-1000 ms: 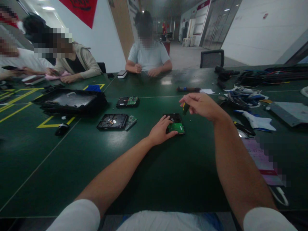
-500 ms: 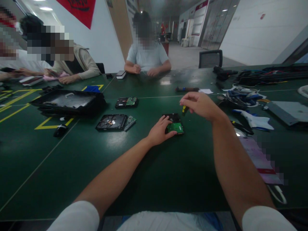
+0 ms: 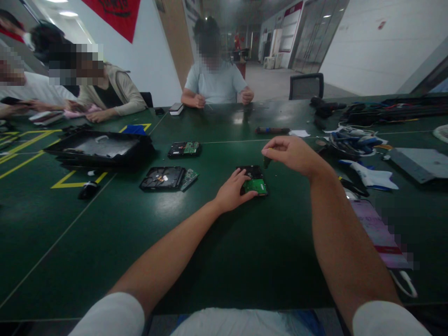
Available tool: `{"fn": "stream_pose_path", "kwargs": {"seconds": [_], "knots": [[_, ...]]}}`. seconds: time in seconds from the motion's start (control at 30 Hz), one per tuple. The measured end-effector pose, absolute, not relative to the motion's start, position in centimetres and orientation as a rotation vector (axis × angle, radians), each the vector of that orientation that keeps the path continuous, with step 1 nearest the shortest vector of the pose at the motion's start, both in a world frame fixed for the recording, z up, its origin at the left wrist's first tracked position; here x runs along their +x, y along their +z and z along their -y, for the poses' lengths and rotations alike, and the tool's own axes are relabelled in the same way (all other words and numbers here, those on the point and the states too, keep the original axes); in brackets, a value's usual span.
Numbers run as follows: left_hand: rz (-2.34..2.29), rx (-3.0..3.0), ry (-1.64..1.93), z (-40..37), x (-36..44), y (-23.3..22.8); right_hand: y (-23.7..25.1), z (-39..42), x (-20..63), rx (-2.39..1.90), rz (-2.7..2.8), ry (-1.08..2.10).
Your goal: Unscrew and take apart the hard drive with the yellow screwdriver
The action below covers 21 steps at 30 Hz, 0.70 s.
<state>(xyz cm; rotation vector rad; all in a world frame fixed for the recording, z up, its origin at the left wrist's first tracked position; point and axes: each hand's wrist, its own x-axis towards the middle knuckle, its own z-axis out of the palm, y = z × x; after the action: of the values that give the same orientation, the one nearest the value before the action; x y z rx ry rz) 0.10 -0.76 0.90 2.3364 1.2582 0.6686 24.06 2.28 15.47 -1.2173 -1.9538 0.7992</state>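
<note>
A hard drive (image 3: 257, 185) with a green circuit board lies on the table in front of me. My left hand (image 3: 235, 190) holds it from the left, fingers over its top and thumb along the near side. Just past its right far corner, my right hand (image 3: 286, 153) pinches a small, short-handled screwdriver (image 3: 266, 162), which points downward; its thin tip is too small to make out. To the left lie an opened hard drive (image 3: 161, 178), a loose circuit board (image 3: 190, 179) leaning against it, and another hard drive (image 3: 184, 149) farther back.
A stack of black trays (image 3: 101, 147) stands at left. On the right are a phone (image 3: 380, 228), pliers (image 3: 353, 185), a bundle of cables (image 3: 353, 140) and a grey metal box (image 3: 420, 163). A person (image 3: 215, 81) sits opposite; others sit at left.
The screwdriver has turned in my right fingers, its yellow marking now hardly showing. My left hand and the drive stay put. The person opposite has drawn their hands apart.
</note>
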Motion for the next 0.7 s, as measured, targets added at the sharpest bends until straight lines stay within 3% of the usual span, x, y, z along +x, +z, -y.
{"fn": "stream_pose_path", "kwargs": {"seconds": [0.43, 0.7], "knots": [[-1.256, 2.341, 0.67, 0.69, 0.03, 0.75, 15.71, -2.03, 24.17, -1.206, 1.999, 0.884], [-1.264, 2.332, 0.659, 0.84, 0.07, 0.97, 15.02, -2.67, 24.42, -1.281, 1.951, 0.707]]}}
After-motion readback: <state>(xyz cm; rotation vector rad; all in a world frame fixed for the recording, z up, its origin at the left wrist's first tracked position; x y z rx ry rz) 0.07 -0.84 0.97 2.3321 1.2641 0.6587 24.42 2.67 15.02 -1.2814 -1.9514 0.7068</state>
